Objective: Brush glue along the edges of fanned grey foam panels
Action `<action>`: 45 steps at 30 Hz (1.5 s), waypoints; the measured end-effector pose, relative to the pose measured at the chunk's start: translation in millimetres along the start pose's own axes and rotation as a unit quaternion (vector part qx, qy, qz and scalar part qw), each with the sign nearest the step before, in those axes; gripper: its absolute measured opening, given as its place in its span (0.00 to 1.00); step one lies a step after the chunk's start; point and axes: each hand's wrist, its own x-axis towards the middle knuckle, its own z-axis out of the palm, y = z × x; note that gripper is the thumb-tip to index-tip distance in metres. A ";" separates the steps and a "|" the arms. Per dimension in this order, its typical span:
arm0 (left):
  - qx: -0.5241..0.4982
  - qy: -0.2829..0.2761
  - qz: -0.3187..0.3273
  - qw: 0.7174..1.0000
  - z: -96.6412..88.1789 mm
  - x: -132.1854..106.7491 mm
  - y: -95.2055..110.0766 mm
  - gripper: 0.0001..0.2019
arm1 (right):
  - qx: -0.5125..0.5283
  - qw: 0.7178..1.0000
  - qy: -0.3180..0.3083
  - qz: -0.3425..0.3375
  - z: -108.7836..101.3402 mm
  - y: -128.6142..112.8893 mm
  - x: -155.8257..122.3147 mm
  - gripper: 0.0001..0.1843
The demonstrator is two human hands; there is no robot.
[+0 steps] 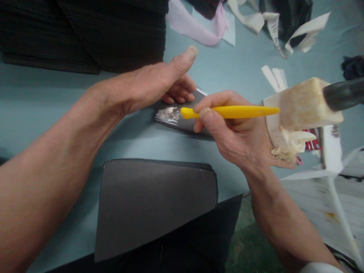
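My right hand [227,121] pinches a brush by its yellow handle [236,112]. The brush's pale, smeared tip points left, low over one end of a small dark grey piece [189,123] with shiny edges. A whitish wet smear [167,114] shows at that end. Across the far side of this piece lies my left hand [159,81], its thumb stretched out and its fingers loosely bent against the surface, holding nothing visible. Closer to me, a larger flat dark grey panel [156,197] rests at the table edge, with another layer showing beneath it.
Tall stacks of dark sheets [119,34] stand at the back left of the blue-green table [239,64]. A yellowed, glue-crusted container [298,104] with a dark pipe-like part stands right. Pink cloth [196,26], white strips [273,26] and a black bag [290,15] lie behind.
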 end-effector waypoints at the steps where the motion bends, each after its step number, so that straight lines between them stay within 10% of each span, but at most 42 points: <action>1: 0.001 0.000 0.001 1.000 0.0 -0.2 -0.1 0.40 | 0.002 1.000 -0.001 -0.003 1.2 1.5 -0.1 0.15; 45: 0.041 0.027 -0.013 0.999 -5.1 6.4 -9.6 0.42 | -0.026 0.999 -0.002 0.024 -45.1 6.7 -28.2 0.15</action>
